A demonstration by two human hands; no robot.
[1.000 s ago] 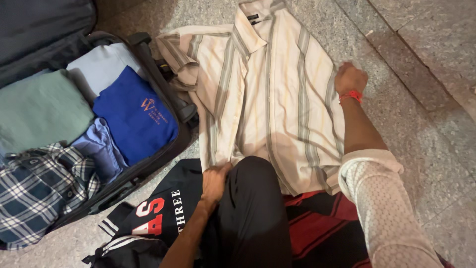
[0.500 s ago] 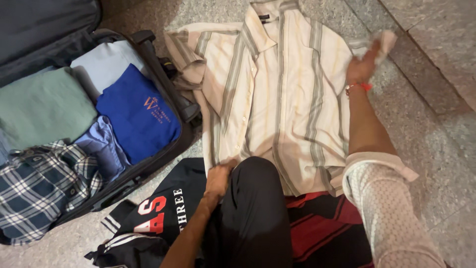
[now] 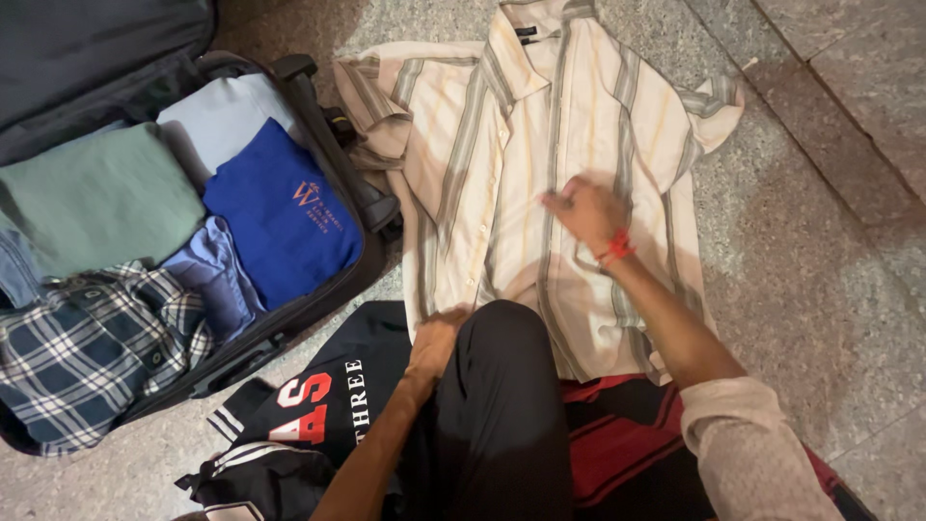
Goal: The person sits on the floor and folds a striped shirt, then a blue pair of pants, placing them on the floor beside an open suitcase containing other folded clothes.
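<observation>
Right hand (image 3: 586, 210): moved from sleeve edge to middle of striped shirt (image 3: 502, 183), fingers loosely spread, touching cloth. Left hand (image 3: 436, 338): still gripping shirt hem.

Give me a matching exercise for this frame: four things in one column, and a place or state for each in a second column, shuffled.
Things:
1. striped shirt
2. blue folded shirt
3. right hand
4. left hand

Places or states:
A. packed in the open suitcase
B. at the striped shirt's bottom hem, beside the knee
C. spread flat on the stone floor
D. resting on the middle of the striped shirt

Pairs: 1-C, 2-A, 3-D, 4-B
</observation>
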